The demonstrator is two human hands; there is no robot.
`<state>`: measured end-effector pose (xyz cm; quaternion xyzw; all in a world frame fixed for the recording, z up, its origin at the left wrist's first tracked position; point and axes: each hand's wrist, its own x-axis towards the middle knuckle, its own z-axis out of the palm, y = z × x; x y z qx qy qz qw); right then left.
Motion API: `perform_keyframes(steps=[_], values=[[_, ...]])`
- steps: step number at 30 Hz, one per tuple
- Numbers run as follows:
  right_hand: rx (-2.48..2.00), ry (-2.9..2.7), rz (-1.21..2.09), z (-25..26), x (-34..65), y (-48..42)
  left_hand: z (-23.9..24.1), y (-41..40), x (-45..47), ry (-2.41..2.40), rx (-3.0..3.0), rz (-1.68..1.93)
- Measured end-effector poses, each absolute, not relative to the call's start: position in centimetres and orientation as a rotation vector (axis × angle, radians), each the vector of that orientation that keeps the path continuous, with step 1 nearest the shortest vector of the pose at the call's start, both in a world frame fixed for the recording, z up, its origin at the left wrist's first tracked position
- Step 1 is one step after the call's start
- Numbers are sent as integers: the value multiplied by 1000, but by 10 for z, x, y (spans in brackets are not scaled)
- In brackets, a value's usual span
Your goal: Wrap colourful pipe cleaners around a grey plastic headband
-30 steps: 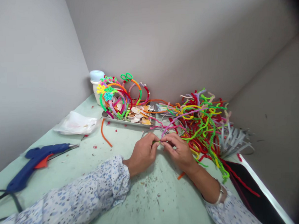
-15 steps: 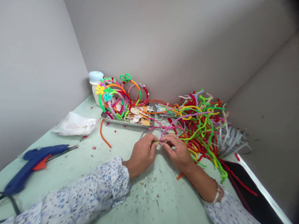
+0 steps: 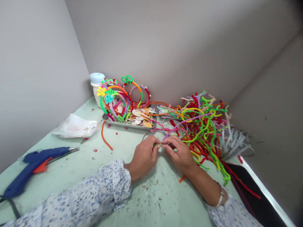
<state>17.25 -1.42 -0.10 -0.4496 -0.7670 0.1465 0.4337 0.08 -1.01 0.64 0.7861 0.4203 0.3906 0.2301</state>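
My left hand [image 3: 144, 156] and my right hand [image 3: 179, 153] meet fingertip to fingertip over the pale green table [image 3: 93, 168]. Both pinch a thin green piece where a purple pipe cleaner [image 3: 185, 121] arches away to the right. A grey wire headband [image 3: 148, 135] lies just behind my left fingers. A tangled heap of coloured pipe cleaners [image 3: 204, 125] sits right of my right hand.
A metal tray [image 3: 128, 124] with shells and finished pipe-cleaner headbands [image 3: 118, 94] stands at the back beside a white jar [image 3: 97, 84]. A blue glue gun [image 3: 34, 164] and a plastic bag [image 3: 76, 125] lie left. Grey strips [image 3: 233, 142] and a black tray [image 3: 248, 189] are right.
Both hands stay pinched together at the same spot; the purple pipe cleaner's arch has shifted slightly. The view drifted a little.
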Motion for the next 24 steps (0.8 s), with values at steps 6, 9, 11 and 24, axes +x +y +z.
perform_keyframes(steps=[6,9,11,24], values=[[-1137,-1940,389,1,172,-15,6,-11,1,1174,2154,1054],[-1128,-1940,410,2,171,-15,5,-11,1,1185,2153,1045],[-1126,-1943,414,2,171,-16,4,-10,1,1191,2153,1041],[-1122,-1919,425,-4,172,-13,6,-11,0,1207,2168,1027]])
